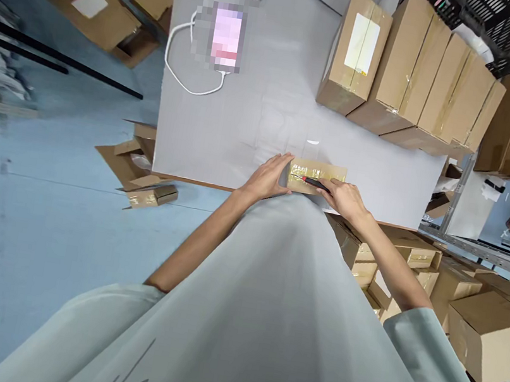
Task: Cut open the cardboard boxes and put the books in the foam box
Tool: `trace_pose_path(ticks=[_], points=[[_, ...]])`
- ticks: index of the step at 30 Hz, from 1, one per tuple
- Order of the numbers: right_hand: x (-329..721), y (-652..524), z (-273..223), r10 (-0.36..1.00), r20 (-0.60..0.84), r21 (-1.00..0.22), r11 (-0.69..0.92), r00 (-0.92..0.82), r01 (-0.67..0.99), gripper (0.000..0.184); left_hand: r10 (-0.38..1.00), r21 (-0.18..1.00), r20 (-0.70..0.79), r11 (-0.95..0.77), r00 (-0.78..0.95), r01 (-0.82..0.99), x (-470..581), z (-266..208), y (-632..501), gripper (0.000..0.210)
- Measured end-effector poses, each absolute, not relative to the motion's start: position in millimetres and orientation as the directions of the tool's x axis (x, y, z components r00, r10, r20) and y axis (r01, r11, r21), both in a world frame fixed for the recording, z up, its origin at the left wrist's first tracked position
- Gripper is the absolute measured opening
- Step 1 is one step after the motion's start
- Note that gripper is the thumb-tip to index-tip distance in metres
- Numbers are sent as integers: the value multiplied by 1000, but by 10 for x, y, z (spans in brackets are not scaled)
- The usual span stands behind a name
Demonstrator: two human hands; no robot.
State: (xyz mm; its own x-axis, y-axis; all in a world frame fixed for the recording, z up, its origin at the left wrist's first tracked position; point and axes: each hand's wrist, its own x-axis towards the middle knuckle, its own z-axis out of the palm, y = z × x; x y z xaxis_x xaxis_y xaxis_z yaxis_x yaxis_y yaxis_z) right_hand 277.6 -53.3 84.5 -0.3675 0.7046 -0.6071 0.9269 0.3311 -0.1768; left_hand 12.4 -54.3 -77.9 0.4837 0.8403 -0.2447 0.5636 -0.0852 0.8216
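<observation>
A small taped cardboard box [320, 170] lies at the near edge of the grey table, right in front of my body. My left hand [267, 175] grips its left end, with the thumb at the near side and the fingers at the far side. In my right hand [344, 198] is a black and red utility knife [314, 182], fingers wrapped round the handle. Its thin tip points left over the shiny tape along the box's top; whether the blade cuts into the tape is too small to tell.
Several taped cartons [401, 66] stand in a row at the table's back right, near a black crate [494, 29]. A lit phone [226, 37] with a white cable lies at the back left. Opened cartons [132, 160] lie left of the table; more boxes [493, 329] are piled at right.
</observation>
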Motion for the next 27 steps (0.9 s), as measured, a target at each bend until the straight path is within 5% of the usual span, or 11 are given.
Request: trace_pose_path(ticks=[9,27], points=[[2595,-443,969,654,-696,-55,361,-295,931,48,839,847,-250,-53,484,529,107,-816,-540,123],[2464,-277,854,588,-708,-73,488,-390,870,42,821,798,-328,-23,467,602,143,-746,-478,123]])
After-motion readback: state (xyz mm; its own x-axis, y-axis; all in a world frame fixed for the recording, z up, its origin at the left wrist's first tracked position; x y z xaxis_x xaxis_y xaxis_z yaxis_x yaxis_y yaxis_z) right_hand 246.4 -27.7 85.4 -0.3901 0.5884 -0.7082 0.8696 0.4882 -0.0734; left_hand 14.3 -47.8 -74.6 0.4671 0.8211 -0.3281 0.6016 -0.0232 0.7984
